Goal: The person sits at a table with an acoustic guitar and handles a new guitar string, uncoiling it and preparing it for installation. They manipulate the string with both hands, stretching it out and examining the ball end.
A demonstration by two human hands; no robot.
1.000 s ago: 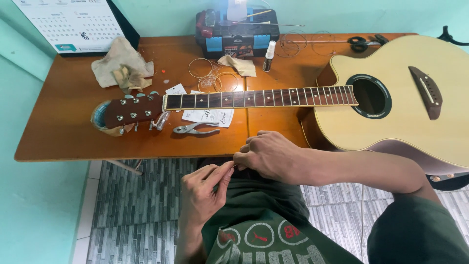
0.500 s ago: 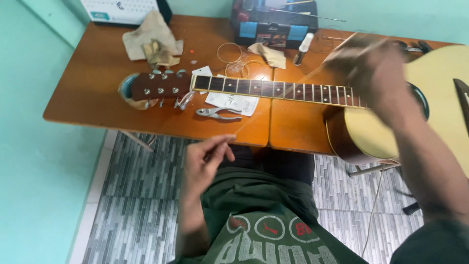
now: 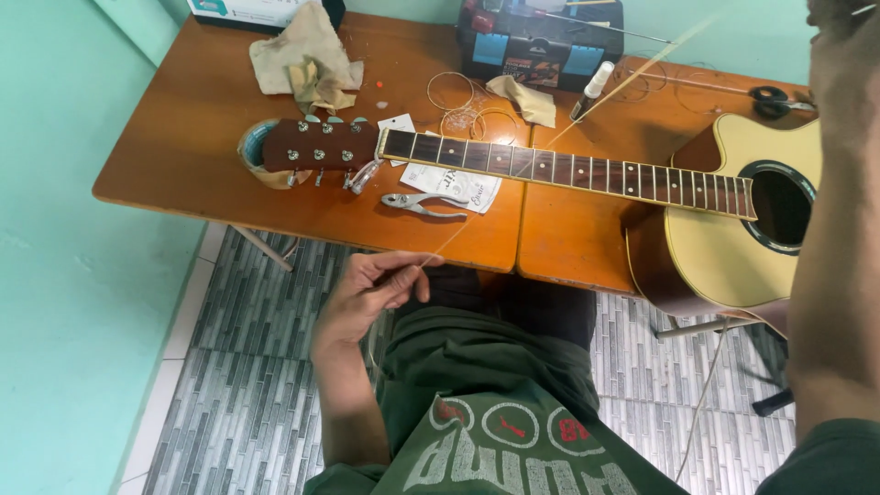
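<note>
My left hand (image 3: 376, 289) hovers over my lap just below the table's front edge, pinching one end of a thin guitar string (image 3: 513, 179). The string runs taut up and to the right across the guitar neck (image 3: 568, 170). My right hand (image 3: 843, 55) is raised high at the top right, close to the camera and blurred, gripping the string's far end. An acoustic guitar lies flat on the wooden table (image 3: 183, 156), its headstock (image 3: 321, 147) to the left and its pale body (image 3: 724, 247) to the right.
Pliers (image 3: 422, 203) and a paper string packet (image 3: 463, 183) lie below the neck. A cloth (image 3: 307, 60), coiled old strings (image 3: 458, 105), a small bottle (image 3: 591, 92) and a black-and-blue toolbox (image 3: 541, 41) sit further back. Tiled floor lies below; a teal wall stands at left.
My right hand rose from beside the left, up and to the right, pulling the string out long. My left hand stayed near my lap. The camera view shifted right.
</note>
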